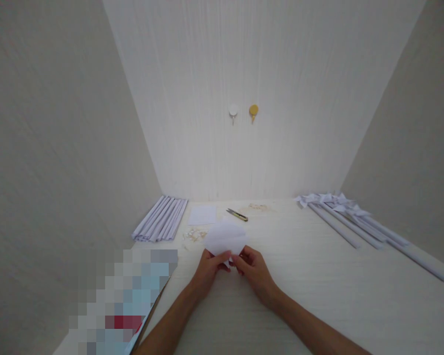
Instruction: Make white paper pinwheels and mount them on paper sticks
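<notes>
A white sheet of paper (225, 237), its far edge curved, is held up just above the table between my hands. My left hand (210, 266) pinches the near edge, thumb on top. Close beside it, my right hand (252, 268) has its fingers closed on the same edge; the fingertips of both hands nearly meet. Behind the paper lie thread snips (237, 215) with the blades pointing left. A flat white paper square (203, 215) is on the table to the left of the snips. Small tan and white pieces (195, 235), too small to name, lie near the paper's left side.
Rolled white paper tubes (161, 219) are lined up at the back left. At right lie several paper tubes with folded paper ends (340, 204). More tan pieces (259, 207) are near the back wall, which bears a white hook (233, 111) and a yellow hook (253, 111). A blurred-out object (133, 301) is front left.
</notes>
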{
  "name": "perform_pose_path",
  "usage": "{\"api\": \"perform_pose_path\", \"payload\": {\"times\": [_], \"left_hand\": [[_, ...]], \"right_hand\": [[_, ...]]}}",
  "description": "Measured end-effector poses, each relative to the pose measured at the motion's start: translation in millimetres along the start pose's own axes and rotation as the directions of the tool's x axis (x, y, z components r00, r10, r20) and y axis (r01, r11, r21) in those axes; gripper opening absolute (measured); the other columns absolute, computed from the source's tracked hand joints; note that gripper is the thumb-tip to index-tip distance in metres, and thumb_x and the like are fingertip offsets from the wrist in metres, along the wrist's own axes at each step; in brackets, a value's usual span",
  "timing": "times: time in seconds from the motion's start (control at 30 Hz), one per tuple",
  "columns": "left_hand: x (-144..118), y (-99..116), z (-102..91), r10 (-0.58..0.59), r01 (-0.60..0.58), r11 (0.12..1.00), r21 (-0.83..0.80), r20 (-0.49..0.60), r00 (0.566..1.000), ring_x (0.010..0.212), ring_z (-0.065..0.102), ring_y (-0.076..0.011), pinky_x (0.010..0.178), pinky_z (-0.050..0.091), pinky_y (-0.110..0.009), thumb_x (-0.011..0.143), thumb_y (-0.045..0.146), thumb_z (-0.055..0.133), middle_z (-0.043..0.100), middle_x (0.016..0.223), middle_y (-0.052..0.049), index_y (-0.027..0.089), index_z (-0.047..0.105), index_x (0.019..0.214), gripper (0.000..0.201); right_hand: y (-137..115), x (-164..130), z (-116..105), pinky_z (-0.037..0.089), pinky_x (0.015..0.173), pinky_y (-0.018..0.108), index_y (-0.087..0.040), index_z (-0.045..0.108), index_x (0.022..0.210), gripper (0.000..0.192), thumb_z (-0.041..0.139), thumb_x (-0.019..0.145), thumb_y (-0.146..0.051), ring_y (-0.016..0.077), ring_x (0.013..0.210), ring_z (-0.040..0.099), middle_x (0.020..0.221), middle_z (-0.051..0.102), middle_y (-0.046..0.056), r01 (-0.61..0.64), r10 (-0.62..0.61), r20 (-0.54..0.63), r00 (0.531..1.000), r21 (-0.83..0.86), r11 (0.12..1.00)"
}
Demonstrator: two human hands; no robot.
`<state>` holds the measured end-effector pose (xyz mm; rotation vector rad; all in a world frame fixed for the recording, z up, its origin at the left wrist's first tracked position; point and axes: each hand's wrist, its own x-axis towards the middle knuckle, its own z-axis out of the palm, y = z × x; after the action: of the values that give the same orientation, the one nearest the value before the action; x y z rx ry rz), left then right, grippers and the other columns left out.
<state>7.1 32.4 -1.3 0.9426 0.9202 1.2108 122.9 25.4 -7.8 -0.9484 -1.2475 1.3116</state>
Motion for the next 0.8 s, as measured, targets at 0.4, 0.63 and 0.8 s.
{"api": "perform_pose_path", "payload": {"times": [0.4,0.63,0.8], "left_hand": [[2.1,-2.0,-2.6,0.126,-0.118,0.982,0.149,-0.045,0.991,0.048,0.05,-0.01,0.043,0.039,-0.02,0.052,0.025,0.068,0.061,0.053,-0.003,0.01,0.064,0.057,0.016],[1.2,1.9,0.5,0.155,-0.143,0.979,0.144,-0.077,0.985,0.044,0.046,-0.0089,0.04,0.036,-0.02,0.046,0.026,0.07,0.059,0.051,-0.001,0.011,0.062,0.055,0.019],[1.8,0.2,0.7,0.117,-0.108,0.99,0.087,-0.107,0.987,0.044,0.046,-0.009,0.04,0.035,-0.02,0.044,0.023,0.071,0.059,0.049,-0.002,0.01,0.062,0.052,0.019]], "right_hand": [[-1.0,0.1,-0.6,0.028,0.041,0.02,-0.014,0.051,0.057,0.015,0.057,0.062,-0.027,0.0054,0.042,0.037,0.049,0.045,-0.005,-0.001,0.001,-0.017,1.0,0.031,1.0],[0.9,-0.7,-2.4,0.029,0.043,0.019,-0.014,0.056,0.067,0.011,0.058,0.058,-0.019,0.0065,0.047,0.038,0.053,0.049,-0.004,0.003,-0.009,0.061,0.998,0.101,0.995],[-1.4,-1.9,-1.4,0.028,0.045,0.02,-0.016,0.054,0.066,0.012,0.059,0.056,-0.018,0.0084,0.052,0.042,0.059,0.053,-0.002,-0.023,0.014,0.085,0.996,0.101,0.995]]}}
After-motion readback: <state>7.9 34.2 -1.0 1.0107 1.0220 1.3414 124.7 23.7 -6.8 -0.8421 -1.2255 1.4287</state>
